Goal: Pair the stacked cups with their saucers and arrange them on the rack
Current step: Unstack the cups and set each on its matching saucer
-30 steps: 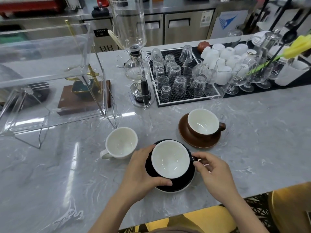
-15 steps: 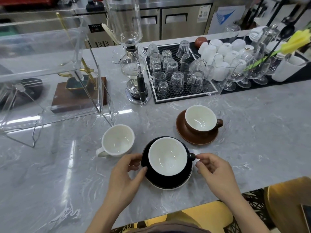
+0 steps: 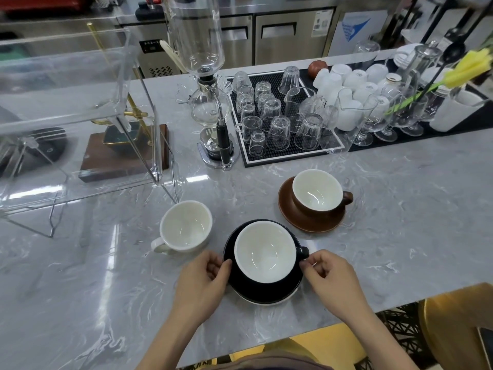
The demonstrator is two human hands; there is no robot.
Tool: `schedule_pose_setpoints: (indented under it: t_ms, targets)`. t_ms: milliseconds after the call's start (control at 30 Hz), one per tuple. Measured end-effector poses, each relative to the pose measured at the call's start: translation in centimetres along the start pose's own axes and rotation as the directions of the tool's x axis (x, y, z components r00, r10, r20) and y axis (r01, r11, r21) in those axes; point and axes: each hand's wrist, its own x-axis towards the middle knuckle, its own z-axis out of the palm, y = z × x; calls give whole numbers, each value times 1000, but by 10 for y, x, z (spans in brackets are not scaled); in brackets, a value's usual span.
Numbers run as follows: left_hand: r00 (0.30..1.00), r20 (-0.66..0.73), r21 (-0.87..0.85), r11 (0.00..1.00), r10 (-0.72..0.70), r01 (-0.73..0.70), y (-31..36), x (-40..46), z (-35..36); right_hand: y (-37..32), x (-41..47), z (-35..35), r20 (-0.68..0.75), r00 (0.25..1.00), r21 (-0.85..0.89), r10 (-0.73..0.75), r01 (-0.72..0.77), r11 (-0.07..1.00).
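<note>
A black cup (image 3: 265,252) with a white inside sits on a black saucer (image 3: 266,291) near the counter's front edge; a white saucer edge shows under it. My left hand (image 3: 204,279) grips the saucer's left rim. My right hand (image 3: 329,276) pinches at the saucer's right rim, just below the cup's handle. A brown cup (image 3: 318,193) stands on its brown saucer (image 3: 290,214) behind to the right. A white cup (image 3: 185,225) stands alone on the counter to the left. The clear acrylic rack (image 3: 80,124) stands at the far left.
A siphon coffee maker (image 3: 209,102) stands behind the cups. A black mat (image 3: 286,156) holds several upturned glasses, with white cups and stemmed glasses farther right. A wooden base with a brass stand (image 3: 125,153) sits behind the rack. A yellow stool (image 3: 453,329) is at lower right.
My left hand slid off the black cup's side down to the saucer's left rim. My right hand stayed by the cup's handle. The view shifted slightly.
</note>
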Motion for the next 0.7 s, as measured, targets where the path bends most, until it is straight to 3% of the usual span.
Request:
schedule_pose_setpoints:
  t_ms: [267,700]
  targets:
    - [992,106,198,976,65,-85,6,8,-2,-3,7,-4,122,993,-168,6,15,986]
    - [986,72,121,980,151,-159,-2,7,-1,-12,0,4,32,999,-123,1,3,992]
